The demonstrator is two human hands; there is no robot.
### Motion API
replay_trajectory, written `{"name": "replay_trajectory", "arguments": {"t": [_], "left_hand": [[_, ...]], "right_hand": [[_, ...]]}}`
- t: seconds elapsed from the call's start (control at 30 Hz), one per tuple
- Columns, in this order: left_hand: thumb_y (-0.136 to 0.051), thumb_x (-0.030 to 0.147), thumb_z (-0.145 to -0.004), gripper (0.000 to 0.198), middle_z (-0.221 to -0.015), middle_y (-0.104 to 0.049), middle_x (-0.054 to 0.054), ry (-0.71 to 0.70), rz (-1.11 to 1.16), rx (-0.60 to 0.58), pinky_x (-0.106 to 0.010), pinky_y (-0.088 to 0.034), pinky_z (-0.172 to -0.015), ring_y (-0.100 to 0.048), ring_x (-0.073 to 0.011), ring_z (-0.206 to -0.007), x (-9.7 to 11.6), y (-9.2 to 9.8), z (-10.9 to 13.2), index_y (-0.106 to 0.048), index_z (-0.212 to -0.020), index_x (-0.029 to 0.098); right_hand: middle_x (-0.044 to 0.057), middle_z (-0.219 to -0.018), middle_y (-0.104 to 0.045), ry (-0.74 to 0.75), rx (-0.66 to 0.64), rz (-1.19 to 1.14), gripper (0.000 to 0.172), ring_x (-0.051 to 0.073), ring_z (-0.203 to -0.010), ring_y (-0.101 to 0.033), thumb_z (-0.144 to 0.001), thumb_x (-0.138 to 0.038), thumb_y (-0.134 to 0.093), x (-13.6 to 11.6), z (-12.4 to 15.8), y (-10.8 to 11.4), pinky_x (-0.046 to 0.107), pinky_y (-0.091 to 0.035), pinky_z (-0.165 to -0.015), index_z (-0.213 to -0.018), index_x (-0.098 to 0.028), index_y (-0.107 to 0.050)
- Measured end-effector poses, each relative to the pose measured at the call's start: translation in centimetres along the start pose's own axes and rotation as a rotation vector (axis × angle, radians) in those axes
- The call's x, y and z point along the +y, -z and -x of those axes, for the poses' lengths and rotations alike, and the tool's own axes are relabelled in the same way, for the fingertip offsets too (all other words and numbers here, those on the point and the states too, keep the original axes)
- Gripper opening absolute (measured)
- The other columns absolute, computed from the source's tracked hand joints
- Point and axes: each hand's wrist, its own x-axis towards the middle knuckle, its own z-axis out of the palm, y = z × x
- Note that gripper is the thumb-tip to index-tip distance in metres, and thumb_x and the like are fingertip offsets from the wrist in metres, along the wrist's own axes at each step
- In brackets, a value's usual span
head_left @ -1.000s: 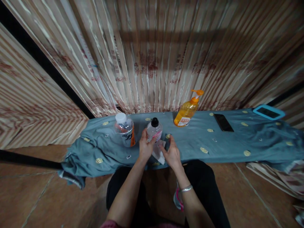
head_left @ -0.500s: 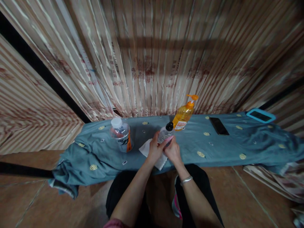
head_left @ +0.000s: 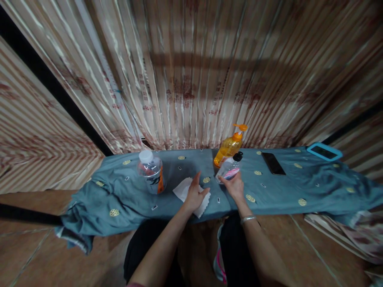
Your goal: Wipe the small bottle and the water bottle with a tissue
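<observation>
A small clear bottle with a black cap and a pink label is in my right hand, tilted to the right just in front of the orange pump bottle. My left hand is over a white cloth with a scalloped edge, its thumb and fingers apart and nothing between them. Whether the left hand touches the cloth I cannot tell. Left of the cloth stands a larger clear plastic bottle with a white cap and an orange-and-black label.
A blue-green patterned cloth covers the narrow bench. On its right side lie a dark phone and a blue-framed device. Striped curtains hang behind the bench, and a dark pole slants at the left.
My hands have come apart. The right hand has carried the small bottle to the right, beside the pump bottle. My left hand has let go of it and opened above the white cloth.
</observation>
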Motion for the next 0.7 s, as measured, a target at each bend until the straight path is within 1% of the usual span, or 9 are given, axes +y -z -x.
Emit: {"name": "replay_trajectory", "arguments": {"t": [0.13, 0.3, 0.43, 0.57, 0.63, 0.7], "left_hand": [[-0.072, 0.024, -0.071, 0.072, -0.149, -0.05, -0.017, -0.011, -0.031, 0.003, -0.052, -0.03, -0.12, -0.044, -0.0322, -0.141, -0.6, 0.6, 0.2, -0.05, -0.139, 0.018], [-0.071, 0.021, -0.071, 0.068, -0.145, -0.053, -0.016, -0.053, -0.11, 0.058, -0.055, -0.035, -0.116, -0.048, -0.0339, -0.137, -1.4, 1.9, 0.3, -0.053, -0.136, 0.019], [-0.07, 0.021, -0.073, 0.065, -0.144, -0.054, -0.016, -0.088, -0.173, 0.098, -0.056, -0.036, -0.116, -0.049, -0.033, -0.136, -2.1, 3.0, 0.2, -0.052, -0.135, 0.019], [-0.068, 0.022, -0.075, 0.062, -0.142, -0.054, -0.015, -0.079, -0.207, 0.096, -0.054, -0.033, -0.118, -0.047, -0.0304, -0.138, -2.4, 3.9, 0.2, -0.051, -0.135, 0.02], [-0.068, 0.021, -0.075, 0.063, -0.143, -0.054, -0.015, -0.065, -0.217, 0.091, -0.054, -0.032, -0.119, -0.047, -0.0304, -0.138, -2.4, 4.2, 0.2, -0.051, -0.135, 0.019], [-0.068, 0.021, -0.075, 0.063, -0.143, -0.054, -0.015, -0.063, -0.223, 0.092, -0.053, -0.032, -0.119, -0.046, -0.0306, -0.139, -2.2, 4.7, 0.3, -0.051, -0.135, 0.018]], "right_hand": [[0.023, -0.102, -0.073, -0.008, 0.004, 0.022, 0.079, 0.037, -0.096, -0.071, -0.068, -0.057, -0.074, 0.2, -1.6, -0.2, 0.037, -0.05, -0.075, -0.123, -0.007, -0.05], [0.024, -0.104, -0.072, -0.004, 0.009, 0.042, 0.079, 0.038, -0.099, -0.07, -0.069, -0.056, -0.074, 0.5, -2.4, -0.5, 0.038, -0.05, -0.079, -0.126, -0.006, -0.048], [0.023, -0.103, -0.073, -0.002, 0.011, 0.04, 0.083, 0.037, -0.099, -0.07, -0.069, -0.058, -0.074, 0.7, -2.5, -0.7, 0.038, -0.05, -0.08, -0.128, -0.006, -0.047], [0.024, -0.107, -0.072, -0.01, 0.005, 0.026, 0.086, 0.038, -0.102, -0.069, -0.069, -0.057, -0.073, 0.5, -2.5, -0.7, 0.039, -0.05, -0.083, -0.131, -0.005, -0.045], [0.025, -0.112, -0.07, -0.022, -0.006, 0.0, 0.09, 0.038, -0.104, -0.069, -0.068, -0.059, -0.072, 0.3, -2.5, -0.6, 0.04, -0.05, -0.085, -0.134, -0.005, -0.042], [0.027, -0.119, -0.068, -0.046, -0.018, -0.039, 0.1, 0.039, -0.108, -0.067, -0.067, -0.06, -0.072, 0.3, -2.3, -0.7, 0.041, -0.049, -0.088, -0.141, -0.004, -0.036]]}}
